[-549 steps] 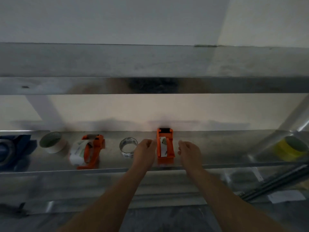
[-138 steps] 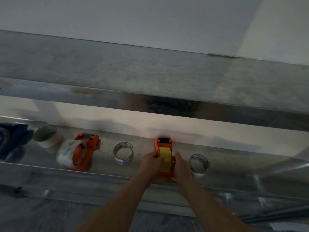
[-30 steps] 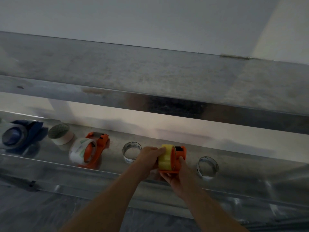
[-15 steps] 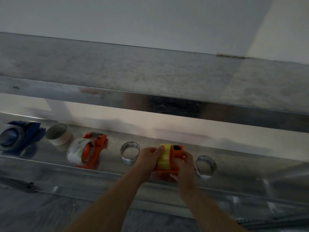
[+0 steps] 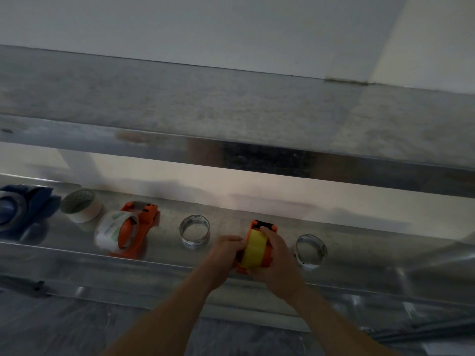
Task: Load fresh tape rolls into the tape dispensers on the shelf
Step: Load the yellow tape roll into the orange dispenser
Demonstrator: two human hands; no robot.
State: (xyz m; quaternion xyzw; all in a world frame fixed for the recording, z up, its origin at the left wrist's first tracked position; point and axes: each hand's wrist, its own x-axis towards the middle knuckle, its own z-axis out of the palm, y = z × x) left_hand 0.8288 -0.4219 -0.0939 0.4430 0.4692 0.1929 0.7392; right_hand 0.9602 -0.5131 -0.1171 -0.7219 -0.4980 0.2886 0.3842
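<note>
On the steel shelf (image 5: 77, 258), left of the working spot, lie a blue tape dispenser (image 5: 23, 209), a cream tape roll (image 5: 82, 205), an orange dispenser already carrying a clear printed roll (image 5: 128, 231) and a clear tape roll (image 5: 194, 231). At the near lip the left hand (image 5: 226, 249) is curled against the left side of the yellow tape roll (image 5: 254, 249), which sits in the second orange dispenser (image 5: 264, 242), while the right hand (image 5: 277, 255) is wrapped over that dispenser's right side. Since the dispenser sits right at the shelf's near edge, an uneven push could seat the roll crooked on its hub or tip the dispenser off the lip, and a sweep of the right forearm could knock the clear roll (image 5: 309, 250) just to its right.
</note>
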